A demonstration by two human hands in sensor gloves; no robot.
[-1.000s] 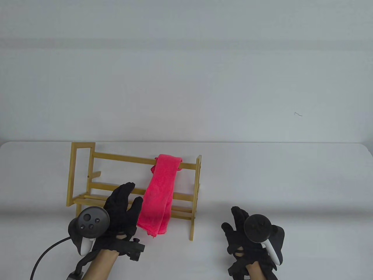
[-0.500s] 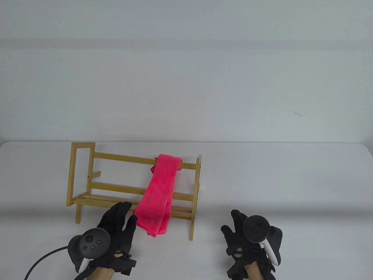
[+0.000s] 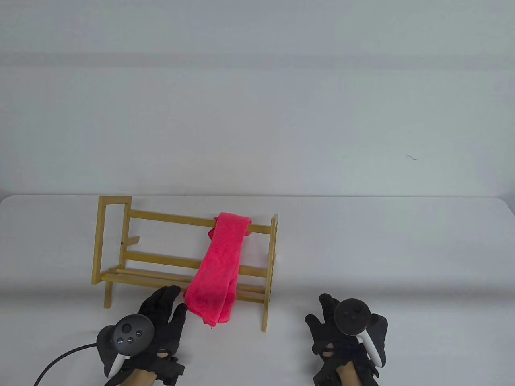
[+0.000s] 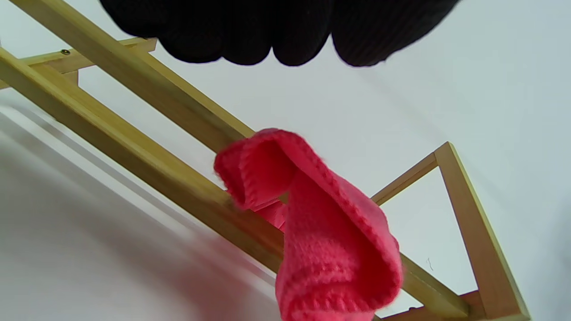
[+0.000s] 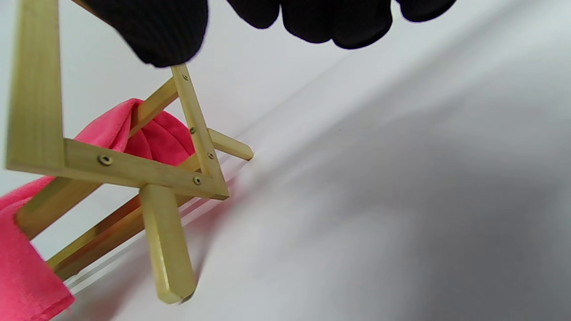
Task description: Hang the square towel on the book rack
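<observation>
Table view: pink square towel [image 3: 219,265] draped over top rail of the wooden book rack [image 3: 116,241], folded narrow, hanging down the front toward the right half, lower end near the white table [image 3: 402,249] in front of the rack's base. Left hand [image 3: 159,325] low on the table just left of the towel's bottom end, fingers extended and loosely spread, gripping nothing; fingertip close to the towel edge, contact unclear. Tracker [image 3: 128,333] on its back, black cable [image 3: 60,360] trailing left. Right hand [image 3: 342,333] well apart to the right of the rack, fingers loosely curled, gripping nothing. Left wrist view: gloved fingertips [image 4: 285,31] at top edge, side by side, free of the rack; towel's [image 4: 321,232] looped end hangs over a rail, rack [image 4: 134,129] running diagonally. Right wrist view: fingertips [image 5: 165,31] at top, slightly apart, nothing between them; rack end frame and leg [image 5: 165,240] standing on the table, towel [image 5: 26,276] at lower left.
</observation>
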